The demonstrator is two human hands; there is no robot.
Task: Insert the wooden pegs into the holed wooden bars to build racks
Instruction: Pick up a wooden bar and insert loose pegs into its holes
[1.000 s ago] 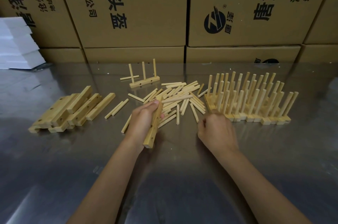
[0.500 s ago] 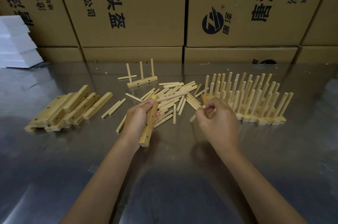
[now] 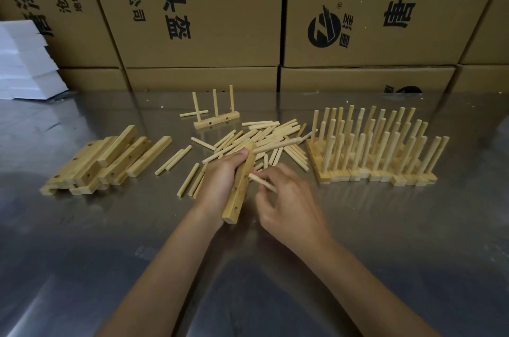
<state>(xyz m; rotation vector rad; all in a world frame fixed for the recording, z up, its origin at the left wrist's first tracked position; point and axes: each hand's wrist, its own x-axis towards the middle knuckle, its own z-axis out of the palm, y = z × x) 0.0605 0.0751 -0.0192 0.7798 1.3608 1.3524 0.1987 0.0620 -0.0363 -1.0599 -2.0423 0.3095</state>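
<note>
- Head view: the left hand (image 3: 220, 179) at centre frame is curled round a holed wooden bar (image 3: 239, 185), held tilted with its near end lowest, above the steel table (image 3: 110, 254); three holes show along the bar's face.
- The right hand (image 3: 286, 199), just right of the bar, pinches a wooden peg (image 3: 261, 182) between fingertips and thumb; the peg's far tip sits at the bar's face near the upper hole, though whether it is inside cannot be told.
- A loose pile of pegs (image 3: 275, 138) lies on the table just beyond the hands; a few stray pegs (image 3: 173, 160) lie to its left.
- At left of centre, a stack of holed bars (image 3: 102, 160) rests on the table.
- At right, finished racks (image 3: 377, 152) stand packed together, pegs upright.
- Behind the pile, a single rack (image 3: 216, 118) with three upright pegs stands alone.
- Cardboard boxes (image 3: 209, 6) with printed characters fill the top of the frame; white foam blocks (image 3: 24, 61) sit at upper left.
</note>
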